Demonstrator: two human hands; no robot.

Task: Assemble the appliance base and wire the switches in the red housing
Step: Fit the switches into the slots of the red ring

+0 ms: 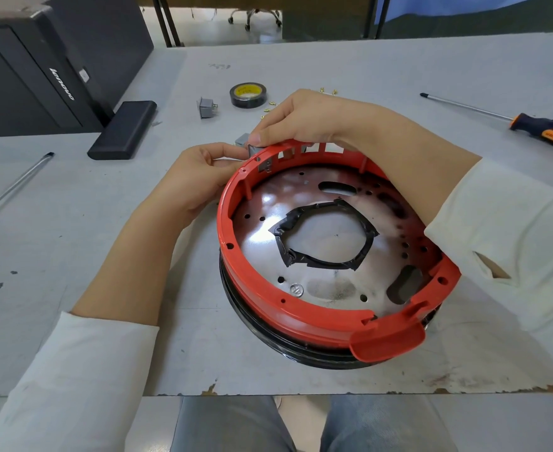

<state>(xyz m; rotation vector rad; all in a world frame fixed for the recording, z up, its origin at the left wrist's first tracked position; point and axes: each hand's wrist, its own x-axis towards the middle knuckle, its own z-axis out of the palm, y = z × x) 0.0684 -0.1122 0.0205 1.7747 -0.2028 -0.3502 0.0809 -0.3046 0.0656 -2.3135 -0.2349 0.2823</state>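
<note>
The round red housing point(317, 313) lies on the grey table, with a shiny perforated metal plate point(327, 236) inside it and a black ring under it. At its far rim a small grey switch point(252, 149) sits in one of the rectangular slots. My left hand point(200, 177) pinches this switch from the outer left side. My right hand point(304, 120) reaches over the far rim, its thumb and fingers pressing on the same switch and the rim. Black tape point(327, 238) lines the plate's central cut-out.
A second grey switch point(206, 107), a roll of black tape point(249, 95) and several small brass terminals point(270, 106) lie beyond the housing. An orange-and-black screwdriver point(529, 123) lies at right, a metal rod point(14, 185) at left, a black box point(123, 128) and computer case point(40, 66) far left.
</note>
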